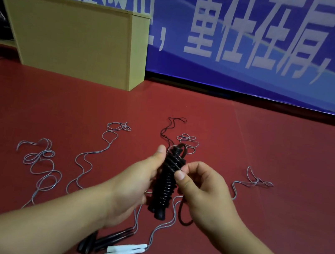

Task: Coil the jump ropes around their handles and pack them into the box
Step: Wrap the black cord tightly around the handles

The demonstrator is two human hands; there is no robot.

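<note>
Left hand (135,185) has its grip closed around the black jump rope (167,181), thumb up along the left side of the bundle, holding it upright-ish above the red floor (287,167). The rope is coiled tight around its paired black handles, turns stacked from near the bottom to the top; handle ends stick out below the coil. Right hand (200,189) pinches the cord at the upper right of the coil between thumb and forefinger, grip closed on the rope. A loose black loop sticks out at the top of the bundle, and a thin black tail (169,130) trails away on the floor behind it; another black loop hangs below the right hand. On the floor: several uncoiled grey ropes (42,164) spread left, centre and right, well apart from each other. Near the bottom edge lie a pair of white handles (124,252) and, just beside them on the left, black handles (100,241), both with grey cord attached. Box (77,40), tan, stands on the floor at upper left against the blue banner (263,43), well apart from the hands; can't tell from this angle what's inside.
</note>
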